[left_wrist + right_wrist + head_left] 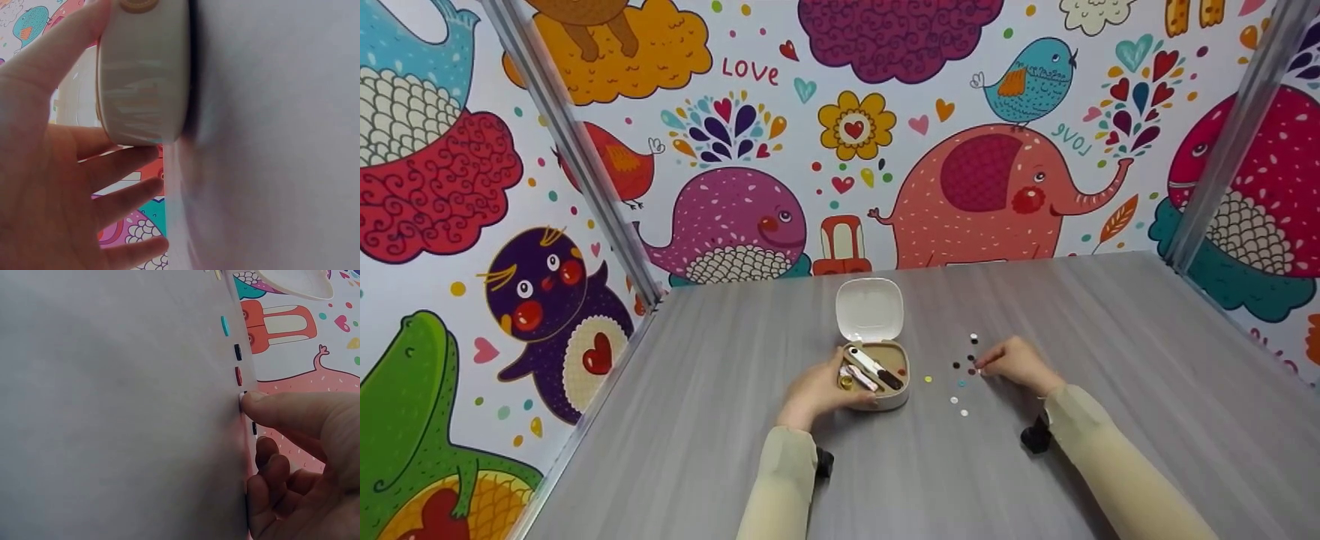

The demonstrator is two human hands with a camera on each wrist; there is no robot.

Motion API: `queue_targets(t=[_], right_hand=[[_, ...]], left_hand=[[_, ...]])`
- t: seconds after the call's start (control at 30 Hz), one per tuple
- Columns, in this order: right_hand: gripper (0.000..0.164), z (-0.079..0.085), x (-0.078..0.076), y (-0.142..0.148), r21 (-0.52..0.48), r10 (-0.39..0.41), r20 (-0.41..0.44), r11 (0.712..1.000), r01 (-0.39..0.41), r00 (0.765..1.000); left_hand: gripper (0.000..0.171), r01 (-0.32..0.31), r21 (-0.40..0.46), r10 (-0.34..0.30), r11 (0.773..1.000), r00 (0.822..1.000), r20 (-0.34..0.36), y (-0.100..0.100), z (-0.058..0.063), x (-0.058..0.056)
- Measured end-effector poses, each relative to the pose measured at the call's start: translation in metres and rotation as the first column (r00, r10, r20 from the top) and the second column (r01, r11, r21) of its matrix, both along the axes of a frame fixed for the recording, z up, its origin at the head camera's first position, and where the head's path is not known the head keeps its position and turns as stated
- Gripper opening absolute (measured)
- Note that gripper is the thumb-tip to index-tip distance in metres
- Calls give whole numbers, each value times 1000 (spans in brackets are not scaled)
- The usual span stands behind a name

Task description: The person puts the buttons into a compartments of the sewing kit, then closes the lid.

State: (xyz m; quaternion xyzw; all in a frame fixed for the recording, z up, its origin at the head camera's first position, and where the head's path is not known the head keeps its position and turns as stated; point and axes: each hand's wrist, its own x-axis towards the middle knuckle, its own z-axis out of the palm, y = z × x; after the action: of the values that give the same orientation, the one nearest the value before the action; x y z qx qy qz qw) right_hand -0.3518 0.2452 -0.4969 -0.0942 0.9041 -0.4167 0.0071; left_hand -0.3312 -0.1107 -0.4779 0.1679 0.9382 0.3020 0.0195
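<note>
My left hand (817,390) grips a small white box (894,399), thumb along its front and fingers at its left side. The box's lid (870,309) stands open at the back. Inside lie a white-and-black slim tool (876,367), a pinkish-white piece (861,377), a gold ring-like item (846,382) and a red button (901,372). My right hand (1020,365) is down at the tabletop among scattered buttons. Its thumb tip presses at a white button (242,403), the other fingers curled; the index fingertip is hidden behind the thumb.
Between box and right hand lie a yellow button (928,379), a blue button (961,383) and white ones (964,412). Dark buttons (956,365) sit nearer the right hand. Behind the grey table (705,420) rises a cartoon-printed wall (855,202), with side panels left and right.
</note>
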Motion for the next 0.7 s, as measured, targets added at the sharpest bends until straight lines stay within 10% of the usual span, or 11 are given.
queue_targets(t=[0.7], right_hand=[[6,-1,1,1,7,-26,-39,1000,26,999]], left_hand=[[111,-9,-30,9,1000,1000,2,0,2,2]])
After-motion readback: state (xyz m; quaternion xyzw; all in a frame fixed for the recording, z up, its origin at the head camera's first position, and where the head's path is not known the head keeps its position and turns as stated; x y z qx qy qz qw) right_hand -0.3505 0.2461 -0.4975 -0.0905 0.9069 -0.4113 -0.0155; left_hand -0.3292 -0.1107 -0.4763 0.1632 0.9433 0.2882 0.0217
